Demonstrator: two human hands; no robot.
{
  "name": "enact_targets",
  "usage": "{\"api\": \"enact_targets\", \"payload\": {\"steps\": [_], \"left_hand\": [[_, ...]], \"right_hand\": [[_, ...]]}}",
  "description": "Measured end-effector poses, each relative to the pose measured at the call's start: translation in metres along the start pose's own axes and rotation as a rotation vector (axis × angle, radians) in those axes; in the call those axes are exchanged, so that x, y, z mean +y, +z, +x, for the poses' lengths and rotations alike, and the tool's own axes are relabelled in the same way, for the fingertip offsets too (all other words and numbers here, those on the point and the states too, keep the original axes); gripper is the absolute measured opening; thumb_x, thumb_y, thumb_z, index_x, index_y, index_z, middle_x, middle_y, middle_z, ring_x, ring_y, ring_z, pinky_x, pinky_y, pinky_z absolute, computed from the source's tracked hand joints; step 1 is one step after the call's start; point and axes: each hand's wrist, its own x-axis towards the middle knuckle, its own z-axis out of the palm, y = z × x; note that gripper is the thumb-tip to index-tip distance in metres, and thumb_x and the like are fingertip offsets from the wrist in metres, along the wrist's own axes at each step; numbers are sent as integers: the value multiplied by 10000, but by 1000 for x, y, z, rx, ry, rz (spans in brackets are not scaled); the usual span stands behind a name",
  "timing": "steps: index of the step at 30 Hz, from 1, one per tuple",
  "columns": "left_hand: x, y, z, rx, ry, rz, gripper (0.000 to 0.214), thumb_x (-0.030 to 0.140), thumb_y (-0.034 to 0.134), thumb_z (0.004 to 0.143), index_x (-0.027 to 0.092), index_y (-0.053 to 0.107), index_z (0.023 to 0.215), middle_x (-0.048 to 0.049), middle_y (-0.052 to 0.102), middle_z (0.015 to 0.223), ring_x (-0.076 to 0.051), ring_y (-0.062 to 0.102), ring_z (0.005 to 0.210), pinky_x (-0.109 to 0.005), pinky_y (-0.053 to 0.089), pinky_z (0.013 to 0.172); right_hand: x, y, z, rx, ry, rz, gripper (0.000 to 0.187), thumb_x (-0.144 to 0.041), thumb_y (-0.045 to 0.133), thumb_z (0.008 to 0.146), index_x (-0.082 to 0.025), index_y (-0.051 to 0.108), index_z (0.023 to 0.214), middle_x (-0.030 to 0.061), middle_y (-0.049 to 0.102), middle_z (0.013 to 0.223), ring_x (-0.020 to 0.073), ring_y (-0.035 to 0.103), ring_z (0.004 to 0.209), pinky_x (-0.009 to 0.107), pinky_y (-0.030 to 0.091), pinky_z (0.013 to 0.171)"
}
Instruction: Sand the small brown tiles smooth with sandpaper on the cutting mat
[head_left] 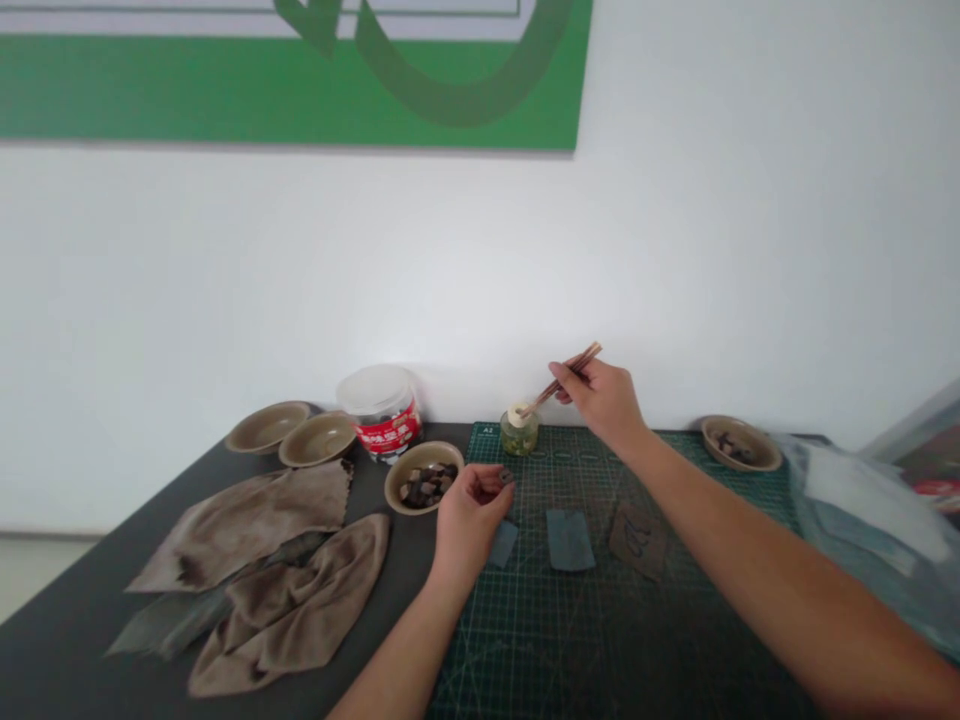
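My right hand [604,400] is closed around a slim reddish-brown stick [583,358]; whether it is one stick or two side by side I cannot tell. Its lower end slants down to the cream-coloured top of a small glass jar [519,438] with yellow-green contents. Between the thumb and fingers of my left hand [469,520] is a small dark piece [507,477], partly hidden by the fingertips. Just left of that hand stands a bowl [391,492] holding several small brown and dark pieces [427,486].
A green cutting mat [517,640] carries blue-grey sheets [570,540] and a brown marked square [638,539]. At left are crumpled brown cloths [300,610], two bowls [268,428] and a white-lidded tub [382,410]. Another bowl [739,445] and a plastic bag [870,530] lie right.
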Motion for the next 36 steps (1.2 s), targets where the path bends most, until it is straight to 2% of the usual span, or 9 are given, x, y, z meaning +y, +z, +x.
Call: {"api": "enact_targets", "payload": {"steps": [4,7,11,19,24,27,30,34,36], "left_hand": [[-3,0,0,-14,35,73,256,242,741,702,160,627,916,25,603,728,-117,567,657,-219,445,624],[-4,0,0,-18,38,78,256,242,733,709,161,625,927,19,608,737,-123,573,667,-222,450,627],[-5,1,0,-26,42,96,257,239,727,717,162,627,941,15,614,749,-125,579,679,-224,454,634],[-1,3,-1,-47,44,95,233,247,718,720,164,631,920,22,598,725,-118,561,644,-215,436,598],[-2,3,-1,-50,59,128,238,245,720,705,165,640,914,17,604,716,-120,562,627,-220,436,588],[-2,2,-1,-55,69,142,245,245,726,692,164,646,910,18,606,700,-122,562,616,-221,435,584],[-2,2,-1,-51,81,137,243,253,720,703,164,640,915,19,609,700,-120,561,614,-220,436,587],[0,1,-4,-8,85,152,242,275,713,717,167,617,911,23,603,700,-119,552,605,-218,428,579],[3,3,-7,-7,102,208,213,286,705,725,171,612,879,25,599,691,-122,550,603,-219,422,575]], "right_hand": [[19,14,8,-3,22,14,395,-535,528,903,-179,691,852,34,735,698,175,704,627,244,521,604],[23,18,8,33,18,-11,413,-547,503,911,-182,687,851,35,734,693,178,704,626,246,520,613],[24,18,9,2,-23,-107,410,-536,498,919,-183,684,827,33,720,658,180,695,611,246,503,605],[29,35,18,-99,-10,-170,378,-505,481,940,-183,664,866,38,719,686,177,691,637,238,470,604],[19,47,20,-211,-63,-330,372,-489,503,931,-183,672,805,87,729,767,216,692,772,269,450,704],[19,54,18,-288,-1,-358,329,-481,573,890,-180,675,802,107,730,825,236,681,840,287,438,755],[23,54,10,-283,93,-355,349,-500,649,827,-158,664,891,110,721,842,230,674,811,290,446,722],[24,41,-23,-143,179,-271,447,-515,668,793,-143,608,1033,104,699,940,198,653,836,287,460,731],[20,35,-48,-267,212,-119,416,-510,670,788,-160,617,1005,68,703,904,173,654,777,276,467,704]]}}
